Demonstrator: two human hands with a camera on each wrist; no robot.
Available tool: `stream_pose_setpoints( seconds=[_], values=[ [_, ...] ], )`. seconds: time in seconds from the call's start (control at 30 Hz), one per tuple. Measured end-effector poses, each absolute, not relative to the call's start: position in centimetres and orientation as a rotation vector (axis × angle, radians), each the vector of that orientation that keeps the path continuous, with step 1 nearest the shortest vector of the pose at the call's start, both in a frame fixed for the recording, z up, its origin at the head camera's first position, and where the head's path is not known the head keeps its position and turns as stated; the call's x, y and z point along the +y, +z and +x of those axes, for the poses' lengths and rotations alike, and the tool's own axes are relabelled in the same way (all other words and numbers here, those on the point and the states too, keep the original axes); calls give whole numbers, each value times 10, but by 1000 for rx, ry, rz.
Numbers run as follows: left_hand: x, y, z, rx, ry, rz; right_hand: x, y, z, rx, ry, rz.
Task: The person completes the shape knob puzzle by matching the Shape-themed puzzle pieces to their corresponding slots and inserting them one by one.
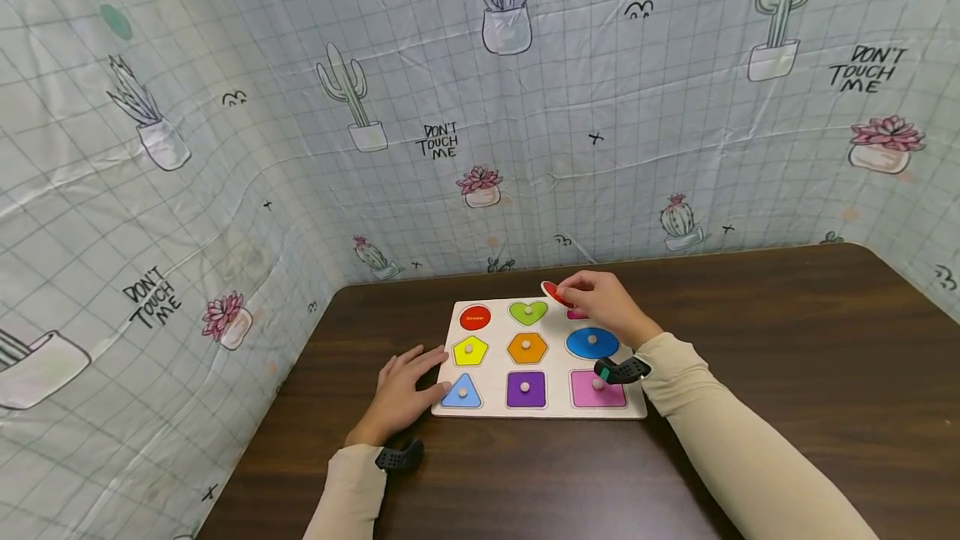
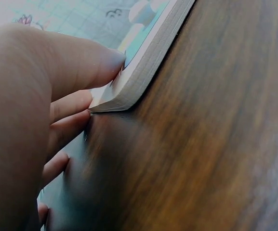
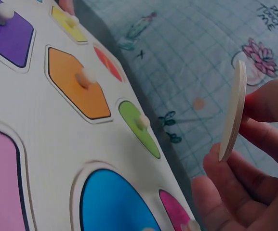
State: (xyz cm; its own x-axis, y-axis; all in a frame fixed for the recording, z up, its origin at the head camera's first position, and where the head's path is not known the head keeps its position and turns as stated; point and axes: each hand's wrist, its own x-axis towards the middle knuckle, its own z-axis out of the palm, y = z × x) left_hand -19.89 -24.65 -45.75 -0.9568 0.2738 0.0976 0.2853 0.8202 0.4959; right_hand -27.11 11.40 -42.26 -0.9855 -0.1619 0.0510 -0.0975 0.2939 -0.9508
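A white wooden knob puzzle board lies on the table with several coloured shapes set in it. My right hand pinches a red round puzzle piece above the board's far edge. In the right wrist view that round piece is tilted nearly edge-on, its pale wooden side showing. At the board's top left is a red circular spot with a printed word and no knob. My left hand rests at the board's left edge, thumb touching near the light blue triangle, the other fingers extended.
Seated in the board are a green heart, yellow pentagon, orange hexagon, blue oval, purple square and pink rectangle. Behind the dark wooden table hangs a cactus-print cloth.
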Motion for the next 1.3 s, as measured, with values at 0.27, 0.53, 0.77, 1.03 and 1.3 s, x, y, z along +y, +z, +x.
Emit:
stream_pose_setpoints(
  seconds=[0.27, 0.53, 0.77, 1.03, 1.3],
  values=[
    [-245, -455, -201, -2963, -802, -494, 96, -421, -280, 2511, -1793, -306],
    [-245, -453, -202, -2964, -793, -486, 75, -418, -286, 2459, -1819, -298],
    [-246, -453, -199, -2987, -790, -451, 51, -419, -290, 2476, -1783, -286],
    [-247, -455, -197, -2979, -781, -450, 27, -416, -294, 2542, -1754, -337],
    [-247, -457, -194, -2962, -812, -461, 11, -425, -305, 2653, -1689, -428]
  ],
)
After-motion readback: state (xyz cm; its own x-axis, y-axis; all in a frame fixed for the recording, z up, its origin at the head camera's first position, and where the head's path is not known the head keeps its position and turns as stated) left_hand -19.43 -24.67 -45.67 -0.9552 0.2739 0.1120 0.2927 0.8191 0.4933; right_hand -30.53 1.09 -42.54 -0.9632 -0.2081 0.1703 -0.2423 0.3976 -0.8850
